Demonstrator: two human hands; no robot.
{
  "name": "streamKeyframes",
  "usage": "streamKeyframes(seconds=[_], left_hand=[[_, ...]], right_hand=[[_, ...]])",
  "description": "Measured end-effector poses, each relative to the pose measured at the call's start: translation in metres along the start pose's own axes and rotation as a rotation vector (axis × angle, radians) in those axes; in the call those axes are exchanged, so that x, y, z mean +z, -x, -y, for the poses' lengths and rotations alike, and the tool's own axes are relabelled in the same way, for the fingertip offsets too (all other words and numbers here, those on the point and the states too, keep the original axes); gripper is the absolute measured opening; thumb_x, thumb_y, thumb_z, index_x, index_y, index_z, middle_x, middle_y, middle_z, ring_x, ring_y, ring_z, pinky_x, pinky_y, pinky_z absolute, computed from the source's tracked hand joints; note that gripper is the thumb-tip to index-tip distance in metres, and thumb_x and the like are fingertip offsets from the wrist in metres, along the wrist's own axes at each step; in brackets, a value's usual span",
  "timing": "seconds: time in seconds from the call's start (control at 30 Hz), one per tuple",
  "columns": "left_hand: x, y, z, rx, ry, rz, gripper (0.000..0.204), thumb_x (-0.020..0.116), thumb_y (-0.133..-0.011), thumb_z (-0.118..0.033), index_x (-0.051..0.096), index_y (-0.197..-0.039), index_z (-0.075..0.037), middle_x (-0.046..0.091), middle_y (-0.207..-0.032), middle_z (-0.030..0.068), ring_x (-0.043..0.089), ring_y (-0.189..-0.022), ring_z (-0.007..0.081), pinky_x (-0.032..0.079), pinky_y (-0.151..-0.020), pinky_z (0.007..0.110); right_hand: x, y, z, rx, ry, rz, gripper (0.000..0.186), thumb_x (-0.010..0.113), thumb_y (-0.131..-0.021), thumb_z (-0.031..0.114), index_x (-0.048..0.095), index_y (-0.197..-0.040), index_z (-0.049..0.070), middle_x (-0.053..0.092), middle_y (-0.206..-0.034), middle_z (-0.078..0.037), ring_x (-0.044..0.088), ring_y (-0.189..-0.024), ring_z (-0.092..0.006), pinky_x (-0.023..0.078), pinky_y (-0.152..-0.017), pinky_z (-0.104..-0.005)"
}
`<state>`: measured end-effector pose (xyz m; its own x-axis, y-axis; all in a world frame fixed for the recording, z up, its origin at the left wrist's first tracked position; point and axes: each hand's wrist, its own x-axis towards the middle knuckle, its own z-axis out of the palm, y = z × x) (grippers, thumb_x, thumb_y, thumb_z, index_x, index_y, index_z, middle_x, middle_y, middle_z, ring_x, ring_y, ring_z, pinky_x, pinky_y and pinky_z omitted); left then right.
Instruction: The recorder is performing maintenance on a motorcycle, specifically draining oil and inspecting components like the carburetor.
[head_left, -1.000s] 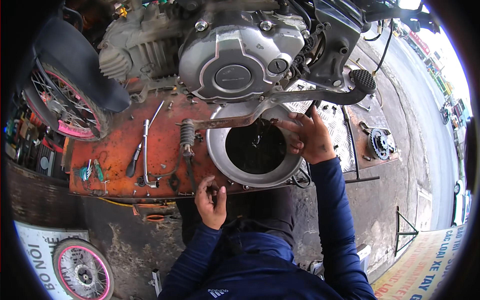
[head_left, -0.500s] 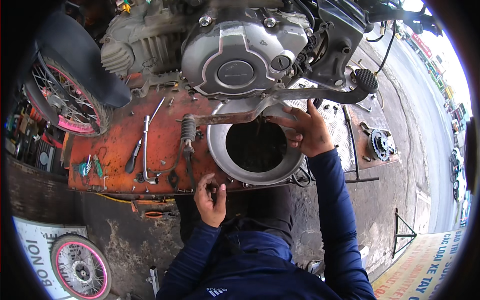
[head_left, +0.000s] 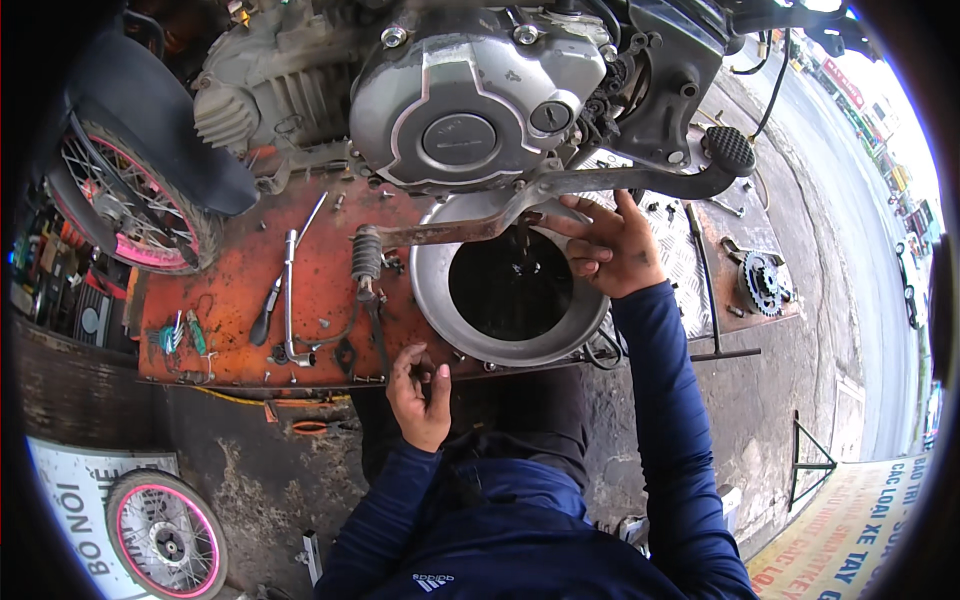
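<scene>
My right hand (head_left: 630, 258) reaches over the right rim of a round grey metal pan (head_left: 432, 318). Its fingers are spread, some extended beneath the rusty footpeg bar (head_left: 440, 234) and one bent; their tips are partly in shadow, and I see nothing held. Dark liquid (head_left: 505, 295) fills the pan's middle, with bright ripples and drips under the bar. Above hangs a motorcycle engine with a silver side cover (head_left: 465, 90). Near the front edge of the bench, my left hand (head_left: 420, 400) hovers empty, fingers loosely curled and thumb apart.
On the orange bench (head_left: 225, 350) lie a long socket wrench (head_left: 290, 290), a screwdriver (head_left: 265, 318) and small parts. A T-shaped bar (head_left: 706, 290) and a sprocket (head_left: 760, 282) are at the right. The brake pedal (head_left: 729, 150) juts out above; a pink-rimmed wheel (head_left: 168, 540) lies lower left.
The engine has shifted slightly up and left in view. Brighter ripples now show on the dark liquid. My right hand has moved only slightly; the left stays nearly still.
</scene>
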<state>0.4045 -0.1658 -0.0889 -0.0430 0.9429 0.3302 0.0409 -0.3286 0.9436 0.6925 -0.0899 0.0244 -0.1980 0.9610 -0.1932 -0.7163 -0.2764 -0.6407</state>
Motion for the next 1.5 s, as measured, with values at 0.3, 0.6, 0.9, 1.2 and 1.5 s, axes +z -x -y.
streamKeyframes(seconds=[0.3, 0.6, 0.9, 1.2, 1.5], left_hand=[[0.001, -0.001, 0.004, 0.024, -0.006, -0.007, 0.036, 0.064, -0.084, -0.006, 0.049, -0.116, 0.002, 0.046, -0.08, 0.0019, 0.038, -0.07, 0.0096, 0.035, -0.064, 0.022], [0.001, -0.001, 0.009, 0.049, 0.009, -0.012, 0.036, 0.063, -0.083, -0.005, 0.049, -0.115, 0.002, 0.046, -0.079, 0.0021, 0.039, -0.07, 0.01, 0.035, -0.063, 0.023], [0.001, -0.001, 0.008, 0.067, 0.029, -0.013, 0.037, 0.064, -0.083, -0.005, 0.049, -0.116, 0.002, 0.047, -0.079, 0.0026, 0.039, -0.07, 0.01, 0.035, -0.064, 0.023], [-0.001, -0.001, 0.003, -0.027, 0.05, -0.009, 0.037, 0.064, -0.085, -0.008, 0.048, -0.117, 0.002, 0.049, -0.085, 0.0019, 0.039, -0.073, 0.0084, 0.035, -0.067, 0.022], [0.0, 0.0, 0.006, -0.019, 0.067, -0.015, 0.036, 0.064, -0.086, -0.008, 0.048, -0.117, 0.002, 0.049, -0.085, 0.0019, 0.039, -0.073, 0.0081, 0.035, -0.067, 0.022]], right_hand=[[0.01, 0.007, 0.018, -0.034, 0.144, 0.127, 0.053, 0.04, -0.09, 0.055, 0.048, -0.117, 0.01, 0.051, -0.126, -0.029, 0.029, -0.045, -0.0032, 0.032, -0.045, -0.0203], [0.029, 0.012, 0.032, -0.007, 0.356, -0.008, 0.049, 0.029, -0.096, 0.038, 0.039, -0.132, 0.007, 0.048, -0.132, -0.027, 0.027, -0.044, -0.0033, 0.035, -0.046, -0.0204], [0.028, 0.007, 0.033, 0.016, 0.488, -0.007, 0.046, 0.032, -0.095, 0.032, 0.043, -0.129, 0.003, 0.051, -0.13, -0.024, 0.027, -0.045, -0.0039, 0.035, -0.048, -0.0216], [0.021, -0.012, 0.022, 0.046, 0.438, 0.029, 0.048, 0.034, -0.096, 0.039, 0.045, -0.129, 0.006, 0.052, -0.129, -0.022, 0.028, -0.046, -0.001, 0.034, -0.044, -0.0177], [0.022, -0.01, 0.028, 0.049, 0.324, -0.01, 0.043, 0.037, -0.095, 0.037, 0.048, -0.122, 0.005, 0.053, -0.126, -0.026, 0.029, -0.046, -0.0016, 0.034, -0.045, -0.0201]])
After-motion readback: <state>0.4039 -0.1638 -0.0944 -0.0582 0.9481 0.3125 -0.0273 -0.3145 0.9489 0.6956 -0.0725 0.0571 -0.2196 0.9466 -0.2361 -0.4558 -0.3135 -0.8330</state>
